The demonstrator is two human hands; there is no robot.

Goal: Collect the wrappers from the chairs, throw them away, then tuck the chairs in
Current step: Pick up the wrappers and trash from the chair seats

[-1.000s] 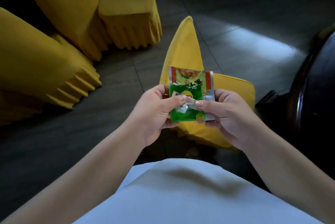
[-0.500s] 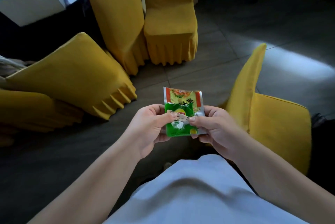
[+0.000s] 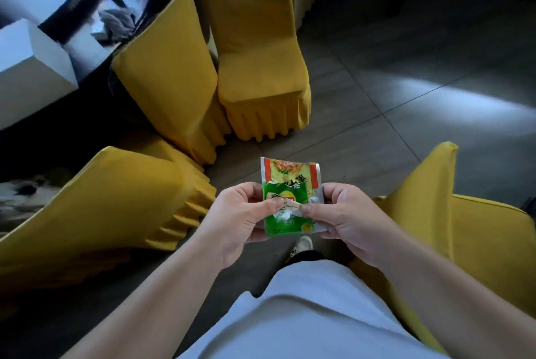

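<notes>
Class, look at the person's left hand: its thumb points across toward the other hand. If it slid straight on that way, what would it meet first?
The left hand would most likely meet the right hand first: their thumb tips nearly touch over the wrappers held in both grips.

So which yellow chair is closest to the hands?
The yellow chair on the right, right beside the right hand. The other chairs stand farther off, across the floor by the table.

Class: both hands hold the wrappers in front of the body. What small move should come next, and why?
Probably shift the wrappers into one hand, likely the left hand, freeing the right hand. Both hands are pinching the stack now, no bin is in view, and the yellow chair at right remains untucked.
</notes>
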